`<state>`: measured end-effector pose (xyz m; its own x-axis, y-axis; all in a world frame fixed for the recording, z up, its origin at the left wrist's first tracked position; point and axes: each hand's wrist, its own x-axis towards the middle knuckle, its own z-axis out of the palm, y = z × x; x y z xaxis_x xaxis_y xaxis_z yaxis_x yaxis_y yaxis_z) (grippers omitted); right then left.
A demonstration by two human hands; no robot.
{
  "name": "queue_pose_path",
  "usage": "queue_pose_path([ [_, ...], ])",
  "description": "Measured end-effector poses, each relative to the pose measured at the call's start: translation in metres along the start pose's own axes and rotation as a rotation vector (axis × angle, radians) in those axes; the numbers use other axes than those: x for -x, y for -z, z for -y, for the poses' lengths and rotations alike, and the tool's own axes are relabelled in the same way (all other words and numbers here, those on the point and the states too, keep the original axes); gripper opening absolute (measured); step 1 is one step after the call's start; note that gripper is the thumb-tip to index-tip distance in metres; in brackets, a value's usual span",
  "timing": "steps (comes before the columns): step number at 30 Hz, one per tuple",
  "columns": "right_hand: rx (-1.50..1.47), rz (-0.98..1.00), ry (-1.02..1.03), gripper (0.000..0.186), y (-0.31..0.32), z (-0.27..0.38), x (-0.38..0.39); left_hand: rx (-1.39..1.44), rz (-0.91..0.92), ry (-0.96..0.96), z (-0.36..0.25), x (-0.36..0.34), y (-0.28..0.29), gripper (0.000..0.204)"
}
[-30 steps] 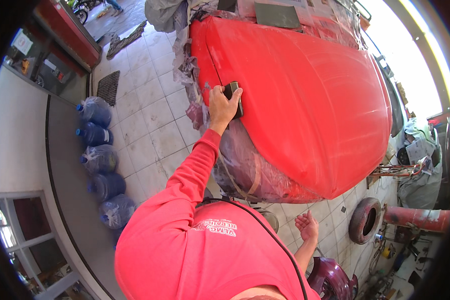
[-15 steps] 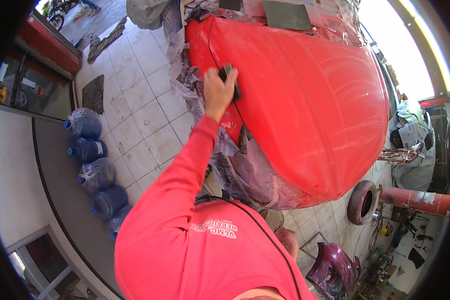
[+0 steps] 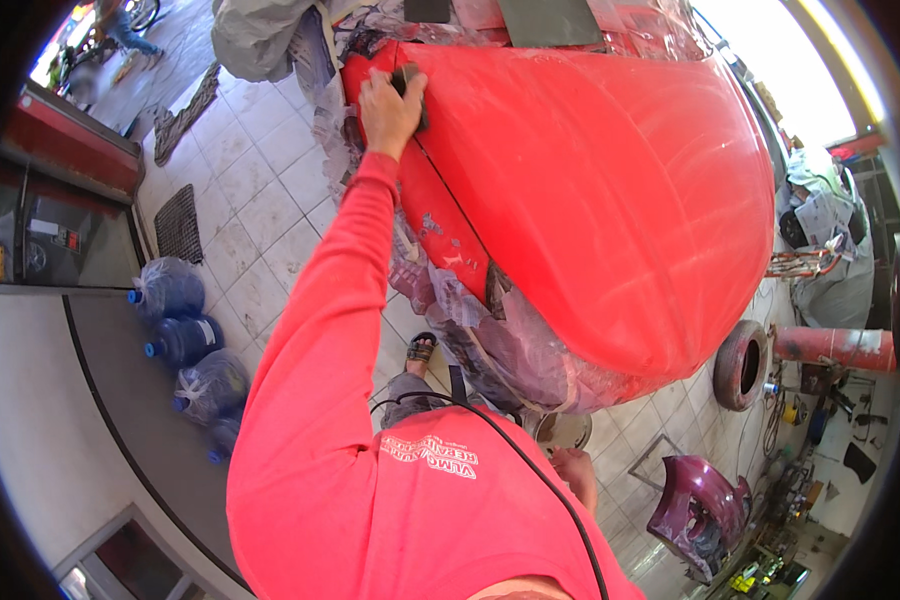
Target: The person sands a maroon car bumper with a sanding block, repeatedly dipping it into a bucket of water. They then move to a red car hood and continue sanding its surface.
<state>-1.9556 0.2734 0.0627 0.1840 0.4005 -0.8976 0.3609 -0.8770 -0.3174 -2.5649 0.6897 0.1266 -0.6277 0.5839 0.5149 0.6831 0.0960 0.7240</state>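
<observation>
My left hand (image 3: 388,112) is closed around a dark sanding block (image 3: 411,94). It presses the block on the red car body, close to the seam between the hood (image 3: 600,200) and the fender (image 3: 432,215), near their far end. The red surface is dull, with pale streaks on the hood and chipped grey patches low on the fender. Down by my right side, my right hand (image 3: 575,470) has its fingers curled. What they hold, if anything, is hidden. Just beyond that hand is a round container (image 3: 563,430) near the floor.
Masking plastic (image 3: 515,350) wraps the car's edges. Several large blue water bottles (image 3: 185,340) line the left wall. A tire (image 3: 740,365), a red cylinder (image 3: 835,348) and a purple bumper part (image 3: 700,510) stand to the right. A dark mat (image 3: 178,225) lies on the tiles.
My left hand has slid the sanding block away from me and slightly left along the seam, toward its far end. The chipped fender patches and my sandalled foot now show.
</observation>
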Motion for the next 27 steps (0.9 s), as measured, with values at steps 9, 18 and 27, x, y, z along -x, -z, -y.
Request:
queue_pose_path([
  [9,-0.013,0.000,-0.045,0.044,-0.005,0.000,0.000,-0.010,0.030,-0.221,0.007,0.007,-0.008,0.058],
  [18,-0.036,0.013,0.003,0.041,-0.044,0.025,0.000,0.195,0.173,-0.459,-0.072,0.174,0.037,0.053],
  [27,0.045,-0.032,0.065,0.039,-0.043,0.005,0.011,0.213,0.299,-0.198,-0.007,0.014,0.017,0.036],
])
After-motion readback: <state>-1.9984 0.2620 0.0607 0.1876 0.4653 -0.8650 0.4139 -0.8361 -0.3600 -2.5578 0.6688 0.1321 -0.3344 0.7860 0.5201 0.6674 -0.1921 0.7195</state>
